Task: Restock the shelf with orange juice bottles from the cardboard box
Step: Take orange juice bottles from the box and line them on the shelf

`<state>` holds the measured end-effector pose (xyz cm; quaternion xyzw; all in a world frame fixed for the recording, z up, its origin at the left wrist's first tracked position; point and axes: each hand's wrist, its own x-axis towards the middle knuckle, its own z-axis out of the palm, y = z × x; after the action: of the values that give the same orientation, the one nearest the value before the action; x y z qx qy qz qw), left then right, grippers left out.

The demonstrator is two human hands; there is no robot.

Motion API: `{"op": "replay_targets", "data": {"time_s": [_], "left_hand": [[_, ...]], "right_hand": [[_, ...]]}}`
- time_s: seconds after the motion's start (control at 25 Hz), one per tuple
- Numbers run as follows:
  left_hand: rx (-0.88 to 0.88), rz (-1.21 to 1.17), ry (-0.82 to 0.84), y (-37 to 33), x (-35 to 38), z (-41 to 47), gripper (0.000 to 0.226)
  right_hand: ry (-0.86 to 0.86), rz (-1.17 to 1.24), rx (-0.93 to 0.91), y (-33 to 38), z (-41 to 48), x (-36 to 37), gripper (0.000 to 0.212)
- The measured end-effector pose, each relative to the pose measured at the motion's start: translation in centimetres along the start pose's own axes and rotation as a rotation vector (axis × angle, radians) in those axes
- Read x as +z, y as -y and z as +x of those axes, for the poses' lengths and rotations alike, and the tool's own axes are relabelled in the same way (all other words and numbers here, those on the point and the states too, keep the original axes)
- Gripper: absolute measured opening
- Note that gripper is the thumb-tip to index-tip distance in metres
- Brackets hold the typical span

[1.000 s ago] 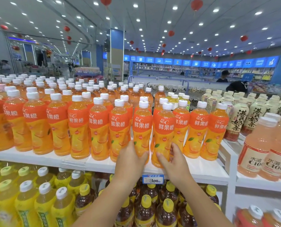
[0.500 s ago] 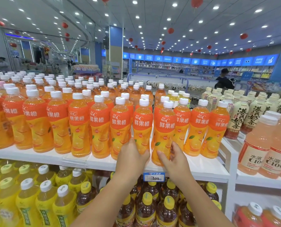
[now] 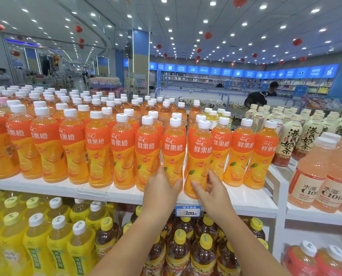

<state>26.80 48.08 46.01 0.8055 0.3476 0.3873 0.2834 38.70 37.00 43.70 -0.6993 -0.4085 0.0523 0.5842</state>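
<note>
At six o'clock on the shelf [image 3: 245, 204], left hand [image 3: 160, 188] and right hand [image 3: 214, 188] each grip a front-row orange juice bottle [image 3: 174, 154]; placement seems underway, next squaring them in line.

Very bright, even lighting throughout. Light comes from rows of recessed ceiling spots [image 3: 206, 20] overhead, w/ blue backlit signs [image 3: 245, 73] glowing along the far wall. Spots blow out to white dots; soft sheen on the ceiling around them. Shadows faint: slight shade under the front edge of the white shelf [image 3: 245, 204], lower rows a bit darker. Small glare highlights on the bottle caps [image 3: 122, 117] and plastic shoulders. Wide-angle distortion strong: bottles lean outward at the left and right edges, ceiling lines curve. Centre labels sharp; far wall soft, bottom corners smeared, price tag [image 3: 188, 211] slightly blurred.
</note>
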Motion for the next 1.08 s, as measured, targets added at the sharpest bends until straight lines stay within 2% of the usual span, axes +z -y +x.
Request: {"op": "replay_targets", "data": {"time_s": [0.2, 0.48, 0.56, 0.64, 0.72, 0.84, 0.92, 1.08], "left_hand": [[-0.006, -0.012, 0.003, -0.6, -0.3, 0.1, 0.038], [-0.004, -0.198, -0.022, -0.3, -0.6, -1.9, 0.024], [-0.025, -0.223, -0.025, -0.8, -1.0, -2.6, 0.021], [-0.042, -0.25, 0.012, -1.0, -1.2, -3.4, 0.016], [-0.078, -0.269, 0.067, -1.0, -1.2, -4.5, 0.022], [-0.177, -0.337, 0.199, -1.1, -1.6, -7.0, 0.045], [-0.201, -0.388, 0.29, -1.1, -2.1, -8.6, 0.048], [-0.12, -0.401, 0.408, 0.2, -2.6, -10.2, 0.049]], "right_hand": [[0.016, -0.024, 0.014, 0.3, -0.1, -0.3, 0.043], [0.097, -0.038, 0.063, 1.5, -0.5, -1.0, 0.035], [0.1, -0.078, 0.079, 1.5, -1.0, -1.3, 0.041], [0.091, -0.125, 0.106, 1.5, -1.6, -2.0, 0.057], [0.088, -0.165, 0.112, 1.4, -2.3, -2.8, 0.063], [0.059, -0.182, 0.152, 1.7, -4.4, -3.9, 0.057], [0.037, -0.169, 0.209, 2.1, -6.6, -4.4, 0.055], [-0.019, -0.199, 0.323, 2.5, -11.9, -4.7, 0.052]]}}
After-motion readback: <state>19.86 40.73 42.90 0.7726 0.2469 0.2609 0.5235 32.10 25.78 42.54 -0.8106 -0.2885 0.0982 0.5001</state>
